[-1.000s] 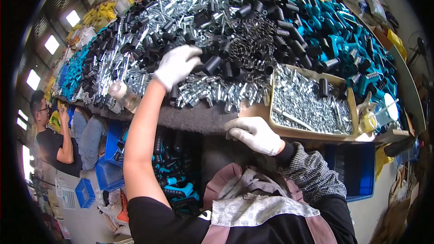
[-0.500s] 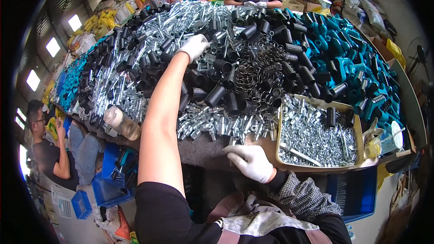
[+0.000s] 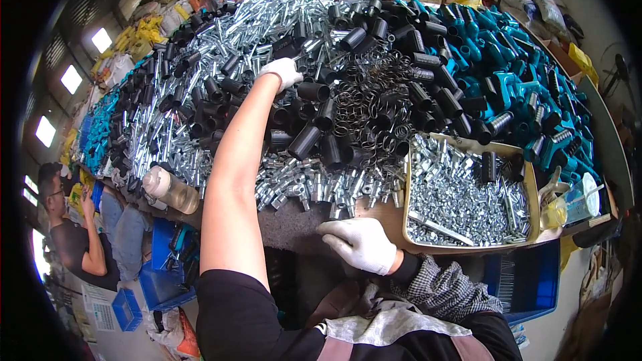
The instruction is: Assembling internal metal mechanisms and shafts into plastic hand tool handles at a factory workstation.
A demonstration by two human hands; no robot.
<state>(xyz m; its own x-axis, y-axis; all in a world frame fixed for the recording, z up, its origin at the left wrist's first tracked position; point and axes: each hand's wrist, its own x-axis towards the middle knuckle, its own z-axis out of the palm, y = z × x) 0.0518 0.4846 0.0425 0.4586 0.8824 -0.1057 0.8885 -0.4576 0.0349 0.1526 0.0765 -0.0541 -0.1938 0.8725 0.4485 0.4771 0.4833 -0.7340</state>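
My left hand (image 3: 283,73), in a white glove, reaches far over the heaped table. Its fingers curl down among black plastic tubes (image 3: 313,91) and shiny metal rods (image 3: 251,27); whatever they grip is hidden. Close to the table's near edge, my right hand (image 3: 361,244), also gloved in white, is curled with its fingers pointing left. I cannot make out what lies in it. Just beyond it spreads a row of short metal fittings (image 3: 301,184). Dark coil springs (image 3: 374,97) are piled between the tubes.
A cream tray (image 3: 406,217) of small metal parts sits right of my right hand. Teal plastic handles (image 3: 515,87) heap up at the right. A clear bottle (image 3: 170,189) lies left of my forearm. Two people work across the table; another person (image 3: 77,241) sits at the left.
My left hand has drawn slightly left and nearer, its fingers lower into the pile. My right hand has shifted a little left and toward me. The whole view has moved slightly.
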